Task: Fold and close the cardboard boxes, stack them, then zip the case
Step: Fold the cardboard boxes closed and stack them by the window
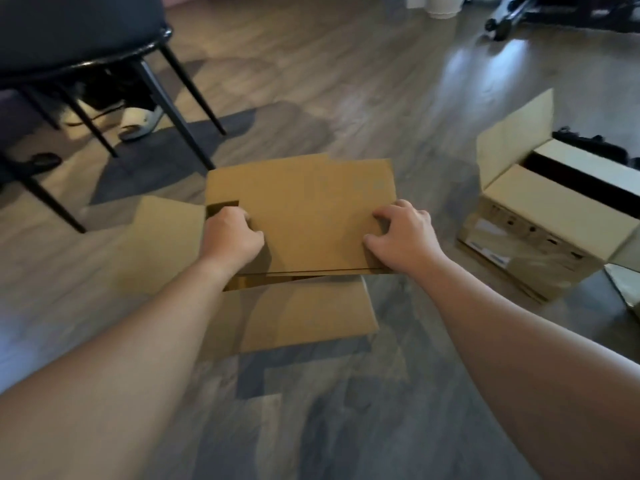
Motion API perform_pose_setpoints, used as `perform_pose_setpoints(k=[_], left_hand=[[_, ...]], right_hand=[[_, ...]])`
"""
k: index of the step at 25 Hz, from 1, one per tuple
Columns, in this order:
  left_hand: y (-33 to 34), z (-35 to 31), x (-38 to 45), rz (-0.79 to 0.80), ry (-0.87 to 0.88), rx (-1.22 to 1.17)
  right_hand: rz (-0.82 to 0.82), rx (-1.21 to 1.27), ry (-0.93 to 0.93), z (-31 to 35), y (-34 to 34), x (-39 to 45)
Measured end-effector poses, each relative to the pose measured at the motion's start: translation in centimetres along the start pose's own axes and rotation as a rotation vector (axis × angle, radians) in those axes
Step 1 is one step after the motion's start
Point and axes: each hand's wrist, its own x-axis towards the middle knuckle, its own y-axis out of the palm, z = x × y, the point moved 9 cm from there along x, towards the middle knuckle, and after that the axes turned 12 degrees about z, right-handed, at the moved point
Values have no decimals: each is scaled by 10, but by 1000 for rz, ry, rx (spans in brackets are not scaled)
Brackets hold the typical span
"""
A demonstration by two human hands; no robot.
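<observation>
A brown cardboard box [304,206] stands on the floor in the middle of the view, its far top flap folded down flat. My left hand [230,237] grips the left near part of that flap, fingers curled at a small gap. My right hand [401,233] holds the flap's right near corner with curled fingers. The near flap [311,313] hangs out toward me and the left flap [162,244] sticks out sideways. A second, paler cardboard box [540,216] sits at the right, its flaps open and dark contents showing. No case is in view.
A dark chair [83,39] with thin black legs stands at the back left, shoes under it. Black wheeled equipment [519,15] is at the far right back. Grey wood floor [329,410] surrounds the boxes.
</observation>
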Motion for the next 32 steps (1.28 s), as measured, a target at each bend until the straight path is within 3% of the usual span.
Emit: perform_pose_setpoints(k=[7, 12, 17, 21, 26, 30, 32], left_hand=[[1, 91, 3, 145, -196, -59], [31, 106, -1, 279, -157, -25], [46, 114, -7, 270, -96, 161], [46, 119, -7, 262, -126, 109], [37, 114, -14, 157, -83, 145], [-6, 129, -17, -90, -154, 164], [-24, 144, -17, -124, -233, 210]], right_hand=[[172, -24, -85, 58, 71, 27], [297, -106, -46, 42, 97, 18], [296, -236, -149, 45, 110, 12], [283, -343, -125, 32, 111, 7], [302, -339, -29, 10, 102, 1], [185, -265, 7, 0, 74, 1], [122, -236, 60, -11, 56, 0]])
